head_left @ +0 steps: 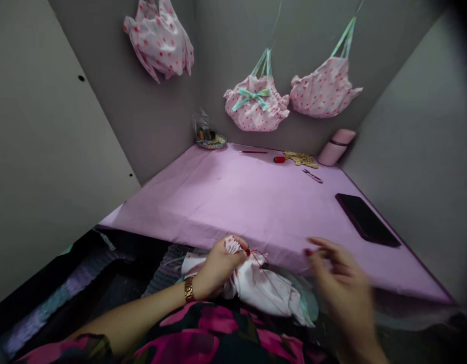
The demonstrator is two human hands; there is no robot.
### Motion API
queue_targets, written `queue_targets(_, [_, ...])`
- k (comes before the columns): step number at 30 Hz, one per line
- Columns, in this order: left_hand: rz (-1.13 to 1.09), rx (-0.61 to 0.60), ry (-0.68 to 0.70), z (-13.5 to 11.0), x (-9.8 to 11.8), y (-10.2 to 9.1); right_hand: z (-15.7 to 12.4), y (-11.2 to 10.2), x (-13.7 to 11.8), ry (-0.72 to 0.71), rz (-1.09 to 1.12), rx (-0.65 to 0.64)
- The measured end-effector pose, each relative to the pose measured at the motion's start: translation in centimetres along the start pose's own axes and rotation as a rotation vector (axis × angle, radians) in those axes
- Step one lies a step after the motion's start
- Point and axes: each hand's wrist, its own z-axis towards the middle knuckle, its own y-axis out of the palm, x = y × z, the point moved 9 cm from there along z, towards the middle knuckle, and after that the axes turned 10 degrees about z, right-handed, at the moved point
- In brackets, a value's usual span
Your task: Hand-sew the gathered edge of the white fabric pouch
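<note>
Gathered white cloth with faint pink dots (261, 290) lies over my lap, its pleats bunched up at the table's front edge. My left hand (221, 263) pinches the pleats between thumb and fingers. Loose red thread (260, 259) loops over the cloth beside my left thumb and trails down it. Off to the right and apart from the cloth, my right hand (341, 283) is raised, blurred by motion. Its thumb and forefinger come together in a pinch; whatever they hold is too small or smeared to make out. Mint-green trim (307, 306) shows at the cloth's right end.
On the pink-covered table (218, 197) are a phone (366, 220), thread snips (312, 176), a red thread spool (279, 160), a red pencil-like stick (253, 151), gold trim (301, 159), a pink bottle (336, 146) and a small basket (212, 142). Dotted garments (256, 114) hang behind.
</note>
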Motion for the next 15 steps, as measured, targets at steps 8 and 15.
queue_targets(8, [-0.009, -0.057, 0.019, -0.1, 0.4, 0.5, -1.2, 7.6, 1.7, 0.144, 0.164, -0.293])
queue_targets(15, [0.027, -0.028, 0.049, -0.2, 0.9, 0.2, 0.4, 0.3, 1.2, 0.188, 0.549, 0.163])
